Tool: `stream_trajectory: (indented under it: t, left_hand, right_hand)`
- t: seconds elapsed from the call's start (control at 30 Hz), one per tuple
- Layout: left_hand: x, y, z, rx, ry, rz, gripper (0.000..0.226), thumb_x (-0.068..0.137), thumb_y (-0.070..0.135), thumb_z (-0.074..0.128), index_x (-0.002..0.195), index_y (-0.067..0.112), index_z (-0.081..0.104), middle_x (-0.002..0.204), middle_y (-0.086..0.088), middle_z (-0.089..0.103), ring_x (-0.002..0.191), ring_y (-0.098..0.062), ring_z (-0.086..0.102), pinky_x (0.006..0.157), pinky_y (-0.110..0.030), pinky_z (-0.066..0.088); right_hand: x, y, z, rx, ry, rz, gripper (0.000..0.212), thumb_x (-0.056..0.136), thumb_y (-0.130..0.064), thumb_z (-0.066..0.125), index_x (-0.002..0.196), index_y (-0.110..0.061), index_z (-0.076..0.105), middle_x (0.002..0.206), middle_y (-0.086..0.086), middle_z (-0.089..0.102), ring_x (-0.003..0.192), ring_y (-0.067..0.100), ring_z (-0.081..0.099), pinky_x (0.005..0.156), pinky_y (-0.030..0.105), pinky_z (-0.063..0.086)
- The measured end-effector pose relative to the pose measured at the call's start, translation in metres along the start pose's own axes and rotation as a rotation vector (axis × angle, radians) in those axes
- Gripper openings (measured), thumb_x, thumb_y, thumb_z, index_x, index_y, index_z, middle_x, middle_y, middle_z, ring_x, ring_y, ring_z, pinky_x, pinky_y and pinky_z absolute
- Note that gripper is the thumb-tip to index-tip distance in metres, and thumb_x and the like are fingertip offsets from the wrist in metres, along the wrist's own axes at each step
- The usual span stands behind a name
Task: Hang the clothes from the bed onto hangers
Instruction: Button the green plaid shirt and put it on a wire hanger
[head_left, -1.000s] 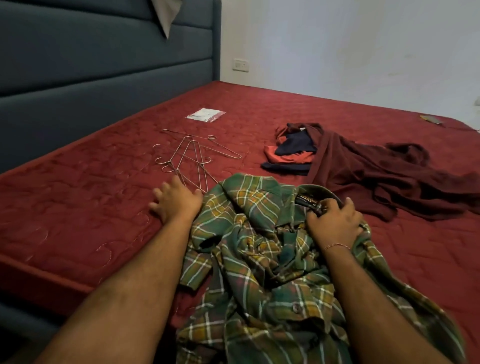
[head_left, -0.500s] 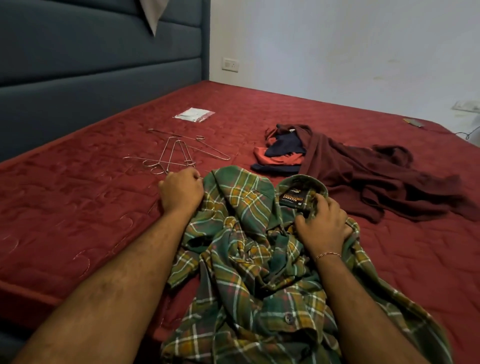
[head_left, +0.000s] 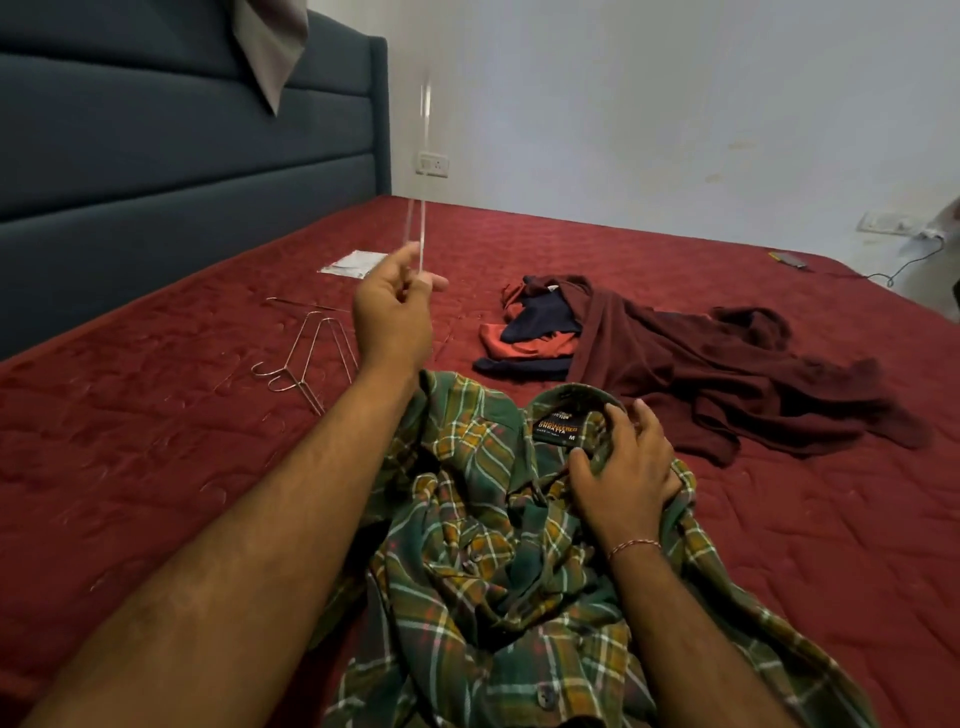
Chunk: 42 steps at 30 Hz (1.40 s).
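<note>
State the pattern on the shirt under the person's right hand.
Green plaid shirt with yellow and white lines, seen in the head view.

thin shiny metal wire hangers; woven plaid cloth shirt; quilted matt mattress.

Left hand has come up off the bed, now gripping a wire hanger raised upright. Right hand slid below the shirt label.
</note>
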<state>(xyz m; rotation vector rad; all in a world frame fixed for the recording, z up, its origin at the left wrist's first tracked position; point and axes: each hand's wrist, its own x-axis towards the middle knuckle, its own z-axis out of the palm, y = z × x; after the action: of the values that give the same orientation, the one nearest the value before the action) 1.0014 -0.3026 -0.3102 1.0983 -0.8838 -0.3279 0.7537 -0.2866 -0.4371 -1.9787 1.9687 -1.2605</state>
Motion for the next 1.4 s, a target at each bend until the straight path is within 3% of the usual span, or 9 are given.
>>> stream_trajectory:
  t: [0.13,0.33,0.43,0.57,0.7,0.9,1.07,1.23,1.4]
  left_hand:
    - [-0.046,0.016,0.028,-0.228,-0.066,-0.062,0.032,0.105,0.002,0.049,0.131,0.013,0.063,0.085,-0.002,0.07,0.051,0.002,0.047,0.051,-0.016,0.04]
    - [-0.107,0.009,0.076,-0.52,-0.084,-0.304,0.03,0.104,-0.004,0.044,0.123,0.013,0.059,0.073,-0.002,0.06,0.05,-0.01,0.037,0.046,-0.026,0.03]
    - [-0.12,0.008,0.082,-0.544,-0.092,-0.345,0.029,0.102,-0.007,0.044,0.121,0.011,0.056,0.072,-0.003,0.062,0.05,-0.012,0.042,0.047,-0.027,0.036]
    - [-0.108,-0.001,0.059,-0.44,-0.175,-0.302,0.037,0.097,-0.003,0.055,0.127,0.017,0.052,0.096,-0.009,0.072,0.073,-0.018,0.065,0.062,-0.03,0.052]
    - [-0.06,-0.028,-0.001,-0.39,0.117,-0.291,0.071,0.095,0.003,0.064,0.152,0.026,0.028,0.115,-0.008,0.068,0.076,-0.018,0.07,0.062,-0.031,0.054]
    - [-0.024,-0.069,-0.091,0.136,0.17,-0.11,0.071,0.085,-0.007,0.057,0.146,0.029,0.043,0.112,-0.006,0.061,0.066,-0.008,0.056,0.058,-0.027,0.05]
    - [-0.032,-0.081,-0.101,0.733,-0.333,-0.016,0.063,0.085,0.025,0.081,0.14,0.037,0.055,0.134,-0.002,0.043,0.123,-0.027,0.048,0.105,-0.049,0.046]
    - [-0.047,-0.077,-0.102,1.14,-0.647,0.218,0.087,0.068,0.052,0.091,0.14,0.054,0.043,0.128,0.008,0.049,0.123,-0.023,0.042,0.096,-0.049,0.039]
    - [-0.045,-0.077,-0.104,1.26,-0.372,0.294,0.058,0.078,0.027,0.081,0.13,0.041,0.06,0.106,0.008,0.061,0.106,-0.025,0.056,0.079,-0.044,0.026]
  right_hand:
    - [0.004,-0.005,-0.012,0.313,0.102,-0.181,0.055,0.087,-0.041,0.062,0.138,-0.021,0.058,0.146,0.0,0.05,0.135,0.02,0.044,0.113,0.047,0.037]
    - [-0.01,-0.029,-0.027,1.185,-0.505,-0.01,0.035,0.104,-0.031,0.05,0.135,-0.014,0.055,0.091,0.017,0.07,0.068,0.027,0.066,0.058,0.032,0.053]
    - [-0.009,-0.028,-0.024,1.168,-0.421,-0.004,0.018,0.109,-0.016,0.045,0.123,-0.011,0.057,0.072,0.016,0.062,0.046,0.022,0.054,0.043,0.029,0.045]
    - [0.001,-0.01,-0.024,1.005,-0.278,0.022,0.026,0.11,-0.01,0.042,0.113,-0.017,0.068,0.06,0.001,0.05,0.051,0.014,0.045,0.048,0.023,0.038]
    - [0.01,0.012,-0.022,0.589,-0.338,-0.047,0.029,0.103,-0.016,0.049,0.101,-0.034,0.072,0.064,-0.016,0.058,0.058,0.01,0.053,0.06,0.032,0.044]
    - [0.014,0.011,-0.031,0.393,-0.325,0.097,0.024,0.078,-0.031,0.046,0.075,-0.027,0.069,0.076,-0.008,0.072,0.077,0.009,0.065,0.077,0.035,0.054]
    - [0.018,0.015,-0.033,0.453,-0.203,0.237,0.028,0.074,-0.03,0.044,0.069,-0.024,0.071,0.075,-0.007,0.071,0.078,0.012,0.064,0.071,0.032,0.048]
    - [0.017,0.012,-0.039,0.528,-0.107,0.318,0.023,0.088,-0.013,0.051,0.082,-0.018,0.072,0.06,-0.004,0.065,0.053,0.006,0.054,0.054,0.026,0.041]
    - [0.01,0.007,-0.04,0.517,-0.094,0.258,0.026,0.078,-0.022,0.049,0.09,-0.026,0.071,0.082,-0.002,0.071,0.07,0.011,0.061,0.058,0.024,0.04]
